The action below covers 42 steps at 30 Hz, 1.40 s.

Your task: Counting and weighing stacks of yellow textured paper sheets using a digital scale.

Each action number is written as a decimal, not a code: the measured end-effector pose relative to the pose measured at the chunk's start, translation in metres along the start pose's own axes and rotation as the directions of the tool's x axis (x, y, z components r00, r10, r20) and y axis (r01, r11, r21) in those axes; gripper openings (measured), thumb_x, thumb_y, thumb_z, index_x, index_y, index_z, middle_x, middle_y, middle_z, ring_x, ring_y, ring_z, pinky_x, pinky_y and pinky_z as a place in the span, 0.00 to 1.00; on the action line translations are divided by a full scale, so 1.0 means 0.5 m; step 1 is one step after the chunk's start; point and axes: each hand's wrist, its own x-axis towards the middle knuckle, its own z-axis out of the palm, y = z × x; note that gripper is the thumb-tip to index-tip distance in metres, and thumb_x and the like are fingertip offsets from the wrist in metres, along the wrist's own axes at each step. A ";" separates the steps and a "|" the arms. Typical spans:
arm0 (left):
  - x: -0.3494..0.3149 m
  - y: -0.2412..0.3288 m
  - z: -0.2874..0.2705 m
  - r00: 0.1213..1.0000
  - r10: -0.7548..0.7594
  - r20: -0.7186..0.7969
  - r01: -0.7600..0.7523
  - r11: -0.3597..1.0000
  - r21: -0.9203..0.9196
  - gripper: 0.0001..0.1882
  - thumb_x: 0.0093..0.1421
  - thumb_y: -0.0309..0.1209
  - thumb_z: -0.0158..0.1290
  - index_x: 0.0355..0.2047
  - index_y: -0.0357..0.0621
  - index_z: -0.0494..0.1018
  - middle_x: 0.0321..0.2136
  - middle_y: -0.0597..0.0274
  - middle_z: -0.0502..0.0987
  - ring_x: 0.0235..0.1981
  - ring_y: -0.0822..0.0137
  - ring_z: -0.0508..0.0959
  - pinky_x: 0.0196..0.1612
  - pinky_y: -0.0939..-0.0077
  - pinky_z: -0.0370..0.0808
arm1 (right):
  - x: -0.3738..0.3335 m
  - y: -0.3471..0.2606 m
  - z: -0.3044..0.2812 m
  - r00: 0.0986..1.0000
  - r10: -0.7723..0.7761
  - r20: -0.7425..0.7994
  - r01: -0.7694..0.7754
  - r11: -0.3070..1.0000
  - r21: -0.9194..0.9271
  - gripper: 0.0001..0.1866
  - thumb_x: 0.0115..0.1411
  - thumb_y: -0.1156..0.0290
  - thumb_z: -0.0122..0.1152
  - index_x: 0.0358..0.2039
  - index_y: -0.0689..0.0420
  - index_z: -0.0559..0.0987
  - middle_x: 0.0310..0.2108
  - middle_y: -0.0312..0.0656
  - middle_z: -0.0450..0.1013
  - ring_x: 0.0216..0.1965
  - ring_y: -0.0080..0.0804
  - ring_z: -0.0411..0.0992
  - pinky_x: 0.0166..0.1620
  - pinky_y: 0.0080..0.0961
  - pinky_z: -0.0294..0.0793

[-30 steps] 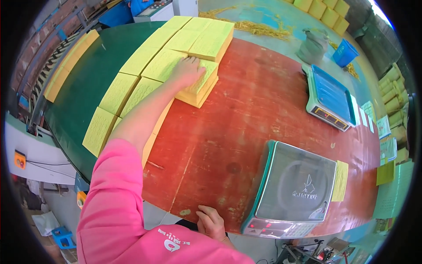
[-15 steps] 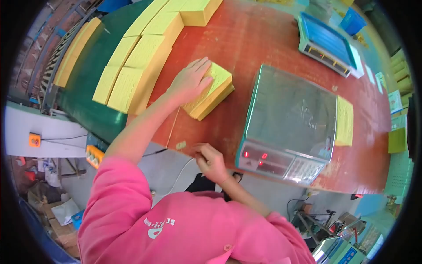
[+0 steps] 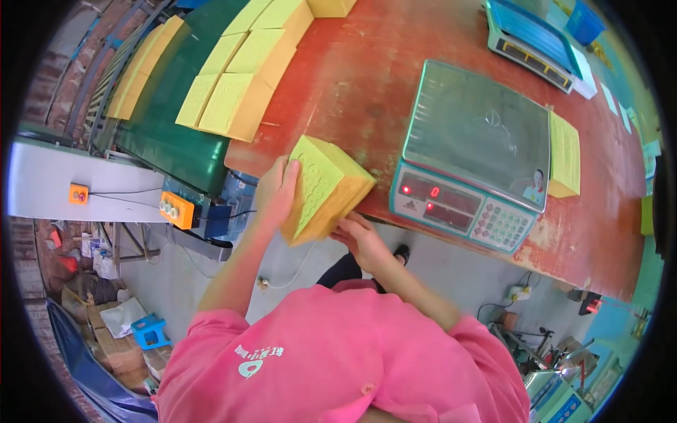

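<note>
A thick stack of yellow paper (image 3: 331, 185) with an embossed face is tilted up at the near edge of the red table. My left hand (image 3: 277, 192) grips its left side, thumb along the embossed face. At its lower right edge, my right hand (image 3: 361, 241) holds it with the fingers partly hidden behind the paper. To the right stands a digital scale (image 3: 479, 130) with a bare metal plate and lit red digits. Another yellow stack (image 3: 564, 155) lies against the scale's right side.
Several yellow stacks (image 3: 236, 95) stand in rows at the left, beside and over a green belt (image 3: 180, 155); more lie beyond it. An orange switch box (image 3: 176, 210) sits at the belt's near end. A second scale with a blue tray (image 3: 532, 35) stands far right on the red table (image 3: 352, 84).
The yellow stack has come off the tabletop toward me and been tipped up. My right hand, earlier apart from it below the table edge, now grips it too. The view has shifted.
</note>
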 end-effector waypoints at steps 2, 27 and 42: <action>-0.009 -0.038 -0.008 0.999 0.014 -0.037 -0.016 0.997 -0.076 0.21 0.70 0.42 0.42 0.47 0.34 0.73 0.43 0.47 0.79 0.48 0.49 0.77 0.45 0.59 0.71 | -0.032 -0.020 0.037 0.981 -0.186 -0.061 0.144 0.895 -0.422 0.17 0.63 0.67 0.58 0.50 0.59 0.74 0.45 0.41 0.75 0.44 0.38 0.74 0.50 0.29 0.71; 0.132 -0.289 0.122 0.974 0.115 0.195 0.194 0.015 -0.981 0.30 0.74 0.48 0.34 0.69 0.45 0.53 0.64 0.61 0.63 0.63 0.65 0.65 0.65 0.68 0.62 | 0.162 -0.189 0.113 0.640 -0.769 -0.011 0.382 0.330 -0.863 0.19 0.67 0.77 0.46 0.58 0.61 0.71 0.56 0.43 0.71 0.58 0.32 0.68 0.60 0.27 0.65; 0.161 -0.265 0.120 0.989 0.118 0.088 0.051 0.287 -0.957 0.24 0.71 0.40 0.44 0.63 0.42 0.62 0.56 0.60 0.71 0.54 0.70 0.73 0.54 0.72 0.73 | 0.222 -0.138 0.154 0.740 -0.673 -0.005 0.449 0.499 -0.741 0.25 0.73 0.63 0.42 0.64 0.64 0.64 0.64 0.47 0.63 0.66 0.33 0.59 0.66 0.28 0.55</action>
